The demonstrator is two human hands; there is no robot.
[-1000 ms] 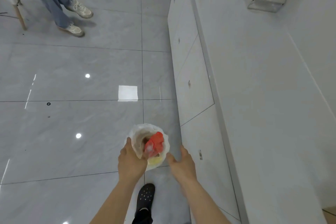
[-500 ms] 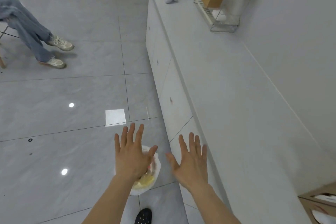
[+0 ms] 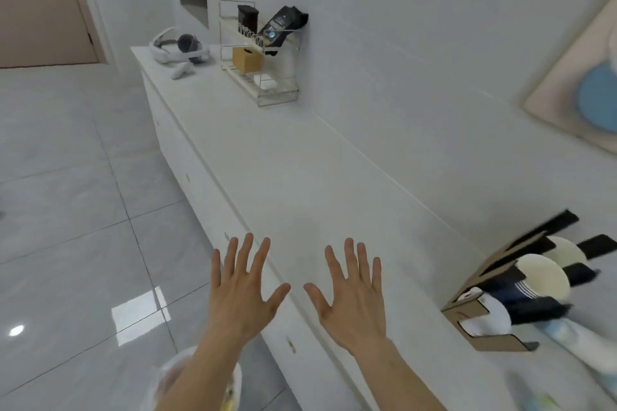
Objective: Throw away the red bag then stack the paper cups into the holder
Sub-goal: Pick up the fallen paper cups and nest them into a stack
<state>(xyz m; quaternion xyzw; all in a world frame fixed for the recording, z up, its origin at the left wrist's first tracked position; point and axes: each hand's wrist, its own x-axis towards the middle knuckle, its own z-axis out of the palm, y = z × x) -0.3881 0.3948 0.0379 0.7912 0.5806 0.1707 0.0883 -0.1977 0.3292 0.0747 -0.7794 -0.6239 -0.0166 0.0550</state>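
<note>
My left hand (image 3: 242, 290) and my right hand (image 3: 350, 294) are both raised in front of me, fingers spread, holding nothing. They hover over the front edge of the white counter (image 3: 300, 183). At the right, a cardboard cup holder (image 3: 480, 317) lies on the counter with white paper cups (image 3: 542, 277) and dark sleeves in it, blurred. The bin with its white liner (image 3: 173, 374) sits on the floor at the bottom, mostly hidden by my left forearm. The red bag is not visible.
A wire rack (image 3: 263, 70) with dark packets and a brown box stands at the far end of the counter, beside a white headset (image 3: 178, 48). A framed picture (image 3: 581, 83) hangs on the right wall. Grey tiled floor (image 3: 66, 210) lies to the left.
The red bag left my hands and dropped into the bin. My view rose from the bin and floor to the counter, and both hands lifted with fingers spread.
</note>
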